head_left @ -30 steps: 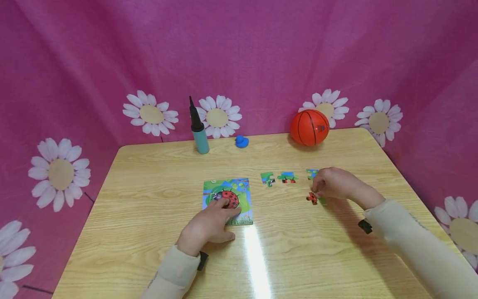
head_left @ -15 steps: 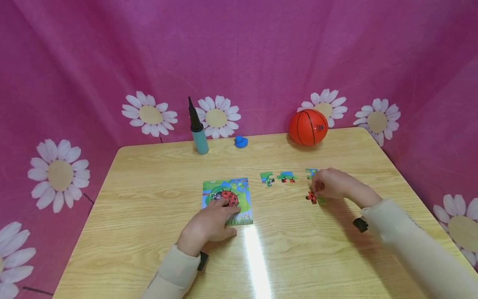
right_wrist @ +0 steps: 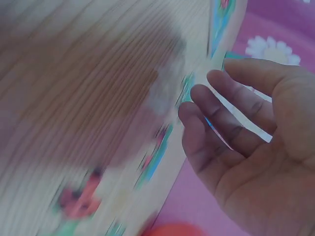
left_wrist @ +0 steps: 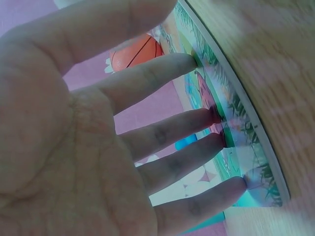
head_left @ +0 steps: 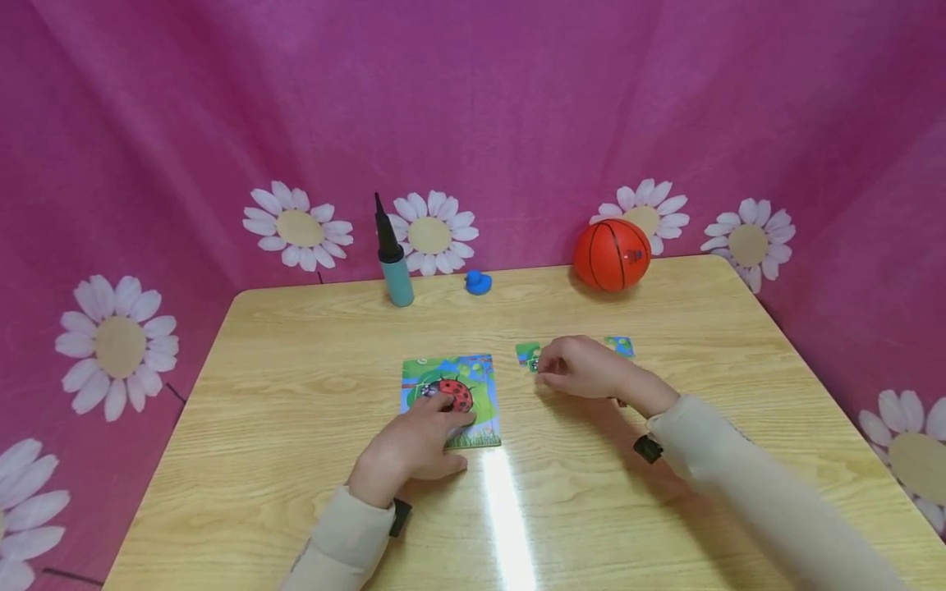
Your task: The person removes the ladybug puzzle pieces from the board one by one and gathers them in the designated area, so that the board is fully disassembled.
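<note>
My left hand [head_left: 417, 439] rests its fingertips on a square ladybug puzzle board [head_left: 484, 398]. In the left wrist view its fingers [left_wrist: 162, 130] are spread and straight, tips on the printed surface. To the right of the board my right hand [head_left: 591, 368] hovers over the row of loose jigsaw pieces. The right wrist view shows its fingers loosely bent with nothing between them. Close to its fingertips lies a green and blue jigsaw piece [head_left: 526, 353]. A red spotted jigsaw piece [right_wrist: 78, 202] is mostly hidden by the right wrist in the head view.
Behind the right hand lies a blue and green jigsaw piece [head_left: 622, 345]. Along the table's [head_left: 296, 345] back edge stand a teal hand pump [head_left: 399, 281], a blue toy duck [head_left: 478, 282] and an orange-red ball [head_left: 612, 254]. A pink flowered curtain [head_left: 473, 123] surrounds the table.
My right hand has moved left from the red spotted piece to beside the green and blue piece, covering the middle piece in the head view. The left hand has stayed on the board.
</note>
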Available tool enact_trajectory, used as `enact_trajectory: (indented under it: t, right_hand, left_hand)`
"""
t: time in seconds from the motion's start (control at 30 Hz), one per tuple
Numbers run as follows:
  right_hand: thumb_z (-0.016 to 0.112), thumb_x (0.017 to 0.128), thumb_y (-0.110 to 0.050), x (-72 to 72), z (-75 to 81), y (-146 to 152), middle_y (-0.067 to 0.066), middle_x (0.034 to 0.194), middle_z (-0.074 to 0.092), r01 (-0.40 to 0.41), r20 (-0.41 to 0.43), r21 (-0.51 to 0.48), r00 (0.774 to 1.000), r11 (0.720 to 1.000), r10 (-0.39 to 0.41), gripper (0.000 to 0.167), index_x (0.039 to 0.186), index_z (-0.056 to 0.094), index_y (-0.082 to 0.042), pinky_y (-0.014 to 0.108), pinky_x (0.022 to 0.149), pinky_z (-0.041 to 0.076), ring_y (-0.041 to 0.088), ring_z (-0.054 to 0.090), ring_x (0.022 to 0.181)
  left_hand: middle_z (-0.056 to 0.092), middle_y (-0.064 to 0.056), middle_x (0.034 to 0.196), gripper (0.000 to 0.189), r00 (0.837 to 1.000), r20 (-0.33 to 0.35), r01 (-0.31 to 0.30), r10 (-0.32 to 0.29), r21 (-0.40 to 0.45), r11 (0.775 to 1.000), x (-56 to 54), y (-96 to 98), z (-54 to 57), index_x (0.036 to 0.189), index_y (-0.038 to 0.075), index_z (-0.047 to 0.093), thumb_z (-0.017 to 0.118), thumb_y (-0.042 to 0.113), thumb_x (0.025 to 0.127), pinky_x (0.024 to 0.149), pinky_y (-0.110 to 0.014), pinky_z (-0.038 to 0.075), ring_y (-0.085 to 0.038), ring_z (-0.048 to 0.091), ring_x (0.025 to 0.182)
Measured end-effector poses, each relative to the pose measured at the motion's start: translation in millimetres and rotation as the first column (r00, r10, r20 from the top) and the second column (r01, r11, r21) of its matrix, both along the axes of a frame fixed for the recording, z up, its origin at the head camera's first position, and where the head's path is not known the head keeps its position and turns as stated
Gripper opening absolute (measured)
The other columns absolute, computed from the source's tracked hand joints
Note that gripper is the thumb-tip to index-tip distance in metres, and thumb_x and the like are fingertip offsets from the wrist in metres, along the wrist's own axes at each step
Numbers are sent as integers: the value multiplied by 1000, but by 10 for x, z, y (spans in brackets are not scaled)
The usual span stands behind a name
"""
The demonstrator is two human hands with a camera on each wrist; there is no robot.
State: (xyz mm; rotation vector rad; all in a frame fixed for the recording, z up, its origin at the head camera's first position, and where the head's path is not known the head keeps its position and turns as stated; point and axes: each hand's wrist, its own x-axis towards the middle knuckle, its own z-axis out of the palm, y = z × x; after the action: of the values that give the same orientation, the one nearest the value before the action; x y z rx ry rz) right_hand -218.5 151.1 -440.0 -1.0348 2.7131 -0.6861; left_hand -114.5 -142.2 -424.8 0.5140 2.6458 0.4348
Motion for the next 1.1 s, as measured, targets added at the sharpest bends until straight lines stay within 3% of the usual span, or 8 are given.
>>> enact_trajectory:
  t: [0.17,0.37,0.63,0.8,0.93,1.1]
  right_hand:
    - [75,96,-14,33,21,-352,5,97,74,-80,16,-50,997,996,81,12,104,79,-5,33,81,56,17,66,88]
    - [74,96,-9,101,3,-792,14,110,73,-125,116,-128,983,984,140,24,119,76,-1,32,85,61,25,71,99]
    - [73,93,-8,123,-109,-1183,6,90,71,-175,120,-95,975,980,186,17,108,77,-2,24,74,45,16,53,87]
    - [81,89,-9,129,-110,-1292,8,90,70,-94,129,-52,987,994,100,19,105,76,0,25,75,44,14,47,87]
    - [90,83,-17,154,-71,-1372,10,104,65,19,193,24,981,1000,-23,39,112,71,2,31,82,49,17,49,93]
    - [96,76,-20,157,-54,-1441,8,110,63,89,249,75,963,993,-105,56,119,66,0,33,88,50,18,52,98]
  left_hand:
    - [44,-15,162,66,1000,-11,15,-15,-22,1000,-12,-17,-7,148,25,62,85,34,87,118,-65,40,-39,40,151]
    - [48,-21,152,61,998,-50,37,-36,3,999,-24,-35,-12,143,22,67,86,29,86,111,-54,50,-37,45,141]
    - [50,-20,145,53,995,-82,51,-52,-9,999,-36,-32,-18,139,23,69,84,23,88,108,-53,52,-37,45,134]
    - [51,-22,147,48,996,-64,65,-64,10,998,-58,-71,-20,134,20,72,83,23,88,111,-55,50,-42,45,139]
    - [53,-22,152,35,998,-38,60,-57,79,995,-94,-129,-12,123,15,78,83,22,89,117,-55,46,-42,43,149]
    - [63,-15,139,24,998,-57,27,-21,105,994,-139,-221,-14,112,14,81,82,19,88,114,-49,49,-33,56,135]
